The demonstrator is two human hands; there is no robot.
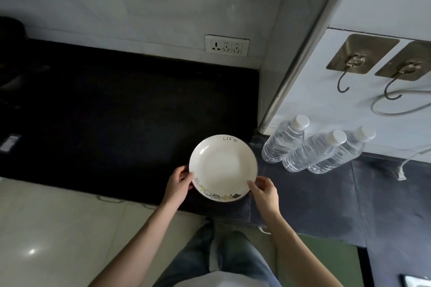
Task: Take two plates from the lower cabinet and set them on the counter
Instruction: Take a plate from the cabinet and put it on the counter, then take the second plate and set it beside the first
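A white plate (222, 166) with the word "life" on its far rim and small drawings along its near rim is held over the front right part of the black counter (116, 119). My left hand (179, 182) grips its left rim. My right hand (263, 187) grips its near right rim. Whether the plate touches the counter I cannot tell. Only one plate shows, and no cabinet is in view.
Three clear water bottles (303, 147) with white caps stand just right of the plate. A wall socket (226, 45) sits behind the counter. Two metal hooks (363, 63) hang on the right wall, with a cable below. Pale floor lies at the left front.
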